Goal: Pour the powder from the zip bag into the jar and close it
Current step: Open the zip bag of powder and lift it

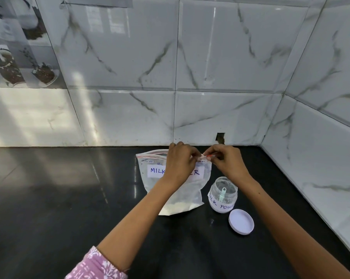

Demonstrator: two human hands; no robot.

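Note:
A clear zip bag [154,178] with a white "MILK POWDER" label stands on the black counter, white powder settled at its bottom [178,207]. My left hand [180,164] and my right hand [226,160] both pinch the bag's red zip strip at its top right end, fingertips almost touching. Part of the label is hidden behind my left hand. To the right of the bag stands an open clear jar [223,195] with a "MILK POWDER" label and a small pale scoop inside. Its white lid [241,221] lies flat on the counter just in front of it.
The black counter [59,198] runs left and toward me. White marble-pattern tiled walls [210,109] close it at the back and on the right, forming a corner. A small dark hole [220,137] sits in the back wall just above the counter.

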